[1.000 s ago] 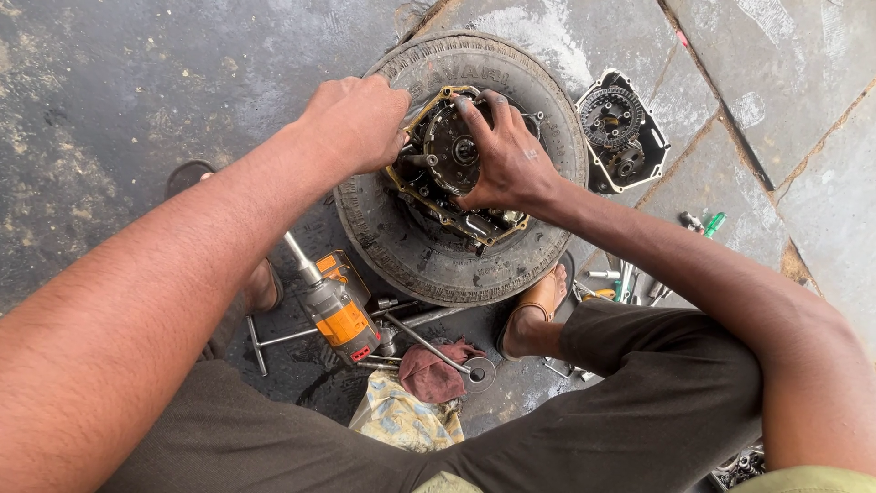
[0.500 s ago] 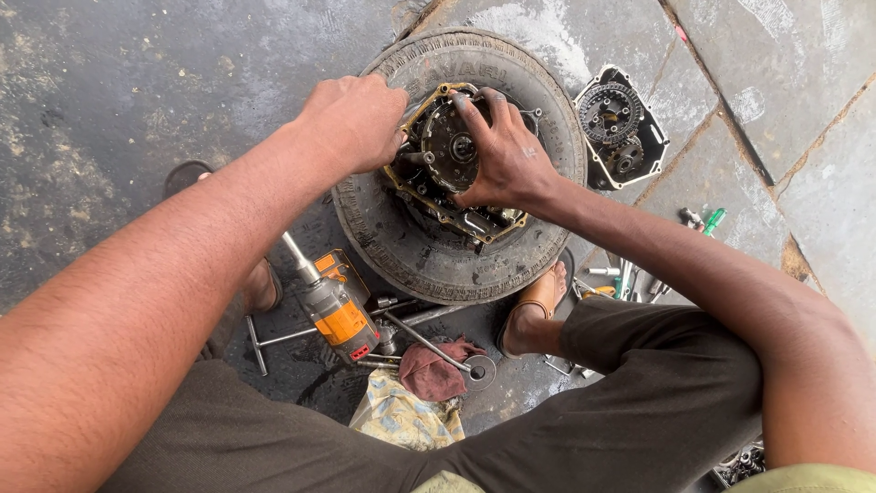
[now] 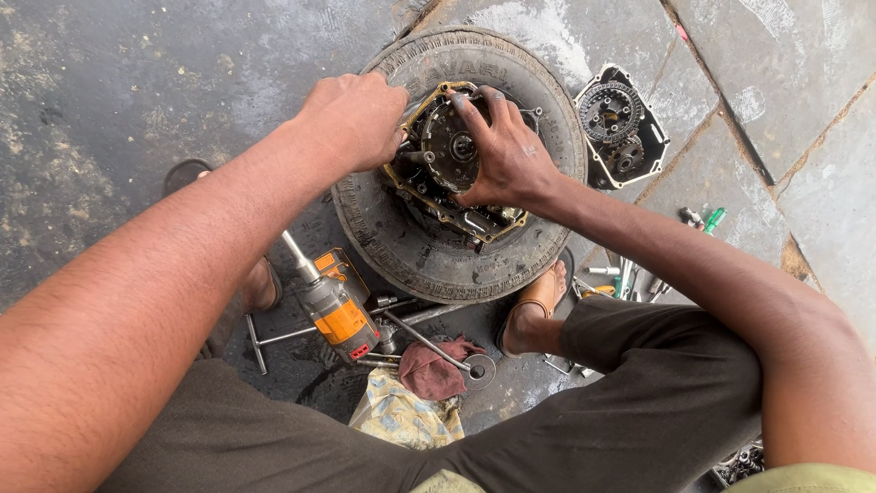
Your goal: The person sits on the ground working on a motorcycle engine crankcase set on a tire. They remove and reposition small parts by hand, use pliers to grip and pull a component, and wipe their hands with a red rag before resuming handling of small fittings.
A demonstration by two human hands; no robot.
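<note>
Nearest the camera, the person's knees in dark trousers frame a patch of stone floor (image 3: 119,100) littered with tools: a patterned cloth (image 3: 401,415) and a reddish rag (image 3: 433,370) lie between the legs, with a ring-ended wrench (image 3: 438,347) resting across the rag. Just left of them lies an orange power driver (image 3: 333,306), its metal shaft pointing up and left, and a T-handle wrench (image 3: 265,338) lies beside it. Both feet in sandals sit just below an old tyre (image 3: 401,246) that lies flat on the floor.

Farther out, a greasy engine assembly (image 3: 456,173) with a yellowish gasket edge sits in the middle of the tyre, and both hands are on it. The left hand (image 3: 351,119) is curled into a loose fist at the assembly's left edge; its fingers are folded under and hidden, so what they grip cannot be told. The right hand (image 3: 506,155) lies over the right side of the assembly, its fingers (image 3: 465,119) spread moderately and bent down, the tips pressing on the round clutch-like part at the centre, thumb lower along the casing edge.

To the right of the tyre, small tools lie on the floor, among them a green-handled screwdriver (image 3: 712,219). Beyond them, touching the tyre's outer edge, an engine cover (image 3: 620,128) lies open side up, showing two gear wheels.
</note>
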